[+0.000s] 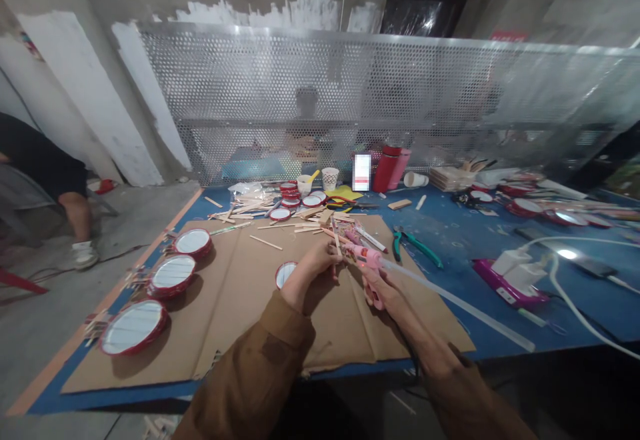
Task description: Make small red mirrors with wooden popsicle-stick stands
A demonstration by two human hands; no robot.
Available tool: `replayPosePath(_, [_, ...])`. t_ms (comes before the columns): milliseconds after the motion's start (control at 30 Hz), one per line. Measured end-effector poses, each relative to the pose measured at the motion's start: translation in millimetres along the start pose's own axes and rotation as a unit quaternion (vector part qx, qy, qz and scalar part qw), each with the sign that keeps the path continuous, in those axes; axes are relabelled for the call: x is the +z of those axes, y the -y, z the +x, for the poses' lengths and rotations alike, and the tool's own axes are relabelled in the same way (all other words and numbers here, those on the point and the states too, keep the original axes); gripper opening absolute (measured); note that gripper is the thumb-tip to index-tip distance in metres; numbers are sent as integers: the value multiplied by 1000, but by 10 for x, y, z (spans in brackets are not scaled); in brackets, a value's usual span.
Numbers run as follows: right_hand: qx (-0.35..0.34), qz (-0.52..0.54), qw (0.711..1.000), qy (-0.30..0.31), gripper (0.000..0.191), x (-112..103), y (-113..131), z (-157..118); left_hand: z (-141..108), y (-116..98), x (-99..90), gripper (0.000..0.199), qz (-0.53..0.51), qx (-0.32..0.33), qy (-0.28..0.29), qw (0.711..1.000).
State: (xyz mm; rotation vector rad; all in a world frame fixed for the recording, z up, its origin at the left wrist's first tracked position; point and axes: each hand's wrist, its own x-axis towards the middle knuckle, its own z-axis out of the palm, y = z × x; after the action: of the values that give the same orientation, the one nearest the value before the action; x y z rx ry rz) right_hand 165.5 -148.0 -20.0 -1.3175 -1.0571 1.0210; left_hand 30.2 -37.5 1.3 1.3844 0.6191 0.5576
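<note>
My right hand [384, 288] is wrapped round the handle of a pink hot glue gun [367, 255]. A long clear glue stick [460, 300] sticks out of its back end. The gun's nozzle points left, close to a thin wooden stick [336, 235] pinched in the fingers of my left hand [316, 263]. Whether nozzle and stick touch, I cannot tell. Partly behind my left wrist, a small round red-rimmed piece with a white face [286, 273] lies on the cardboard sheet [240, 280].
Three larger red-rimmed round pieces [134, 327] line the cardboard's left side. Loose wooden sticks [253, 207] are heaped at the back. Green-handled pliers [420, 248], a red bottle [387, 168] and a purple power strip [507, 287] with white cables stand rightward. A seated person's leg [77, 213] shows far left.
</note>
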Motion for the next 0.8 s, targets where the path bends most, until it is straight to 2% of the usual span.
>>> replayPosePath(233, [21, 3, 1000, -4, 47, 0, 24, -19, 9, -3, -21, 27, -12, -26, 1, 1000])
replayPosePath(633, [8, -22, 1000, 5, 48, -17, 28, -15, 11, 53, -24, 33, -69, -7, -5, 998])
replayPosePath(800, [11, -24, 1000, 5, 47, -29, -1, -6, 3, 22, -1, 31, -76, -27, -22, 996])
